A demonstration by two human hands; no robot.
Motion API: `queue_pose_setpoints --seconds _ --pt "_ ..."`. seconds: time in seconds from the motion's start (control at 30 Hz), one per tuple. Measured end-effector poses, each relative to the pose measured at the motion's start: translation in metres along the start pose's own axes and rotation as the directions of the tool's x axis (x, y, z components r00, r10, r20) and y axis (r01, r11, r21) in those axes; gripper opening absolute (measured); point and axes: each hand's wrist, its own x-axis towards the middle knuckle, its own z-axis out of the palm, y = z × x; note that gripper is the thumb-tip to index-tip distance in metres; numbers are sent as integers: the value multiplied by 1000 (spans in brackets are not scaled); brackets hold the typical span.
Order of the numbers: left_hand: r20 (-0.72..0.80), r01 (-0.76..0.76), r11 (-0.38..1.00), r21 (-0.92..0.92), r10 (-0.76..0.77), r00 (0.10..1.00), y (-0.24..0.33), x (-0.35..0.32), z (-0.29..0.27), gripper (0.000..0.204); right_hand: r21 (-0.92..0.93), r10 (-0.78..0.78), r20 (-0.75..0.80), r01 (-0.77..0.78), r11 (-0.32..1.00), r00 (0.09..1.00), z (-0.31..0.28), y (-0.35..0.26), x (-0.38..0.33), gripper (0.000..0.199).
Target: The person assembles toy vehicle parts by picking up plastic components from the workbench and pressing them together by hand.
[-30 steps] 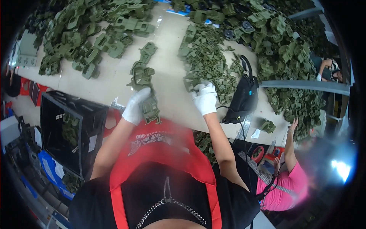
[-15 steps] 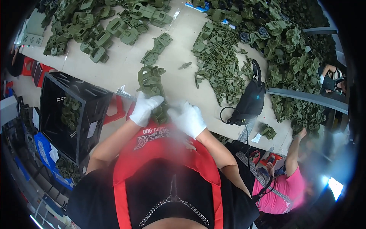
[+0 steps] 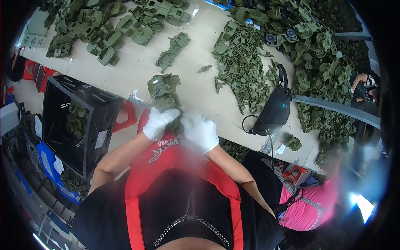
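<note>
- The left hand, in a white glove, is closed around the near end of a stack of olive-green plastic parts; the stack runs straight away from that hand, its long axis pointing outward across the table.
- The right hand, also in a white glove, sits just beside the left one, close in to the body. Its fingers curl inward at the stack's near end, but I cannot tell whether they actually grip a part or only rest against it.
- Of the two, the left hand is the nearer to the stack and carries it; the far end of the stack stands free above the table.
- Beyond the hands lies the pale tabletop, with one small loose part further out and a short row of green parts beyond the stack.
- Out to the right of the right hand there is a heap of small green frames, then a black pouch with a cable.
- Far out beyond the left hand lie bulkier green mouldings.
- To the left of the left hand, lower than the table, a black crate holds a few green parts.
- Behind the right arm, another person in a pink top is close by.
</note>
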Motion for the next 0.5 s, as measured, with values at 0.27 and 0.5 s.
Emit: queue_pose_setpoints --seconds 0.27,0.5 --pt "-61 17 997 69 -12 998 -2 1 -8 40 -182 -5 143 31 983 990 14 -3 9 9" --pt "-89 -210 964 -162 197 976 16 13 -45 36 290 227 296 -314 904 928 17 -4 66 28"
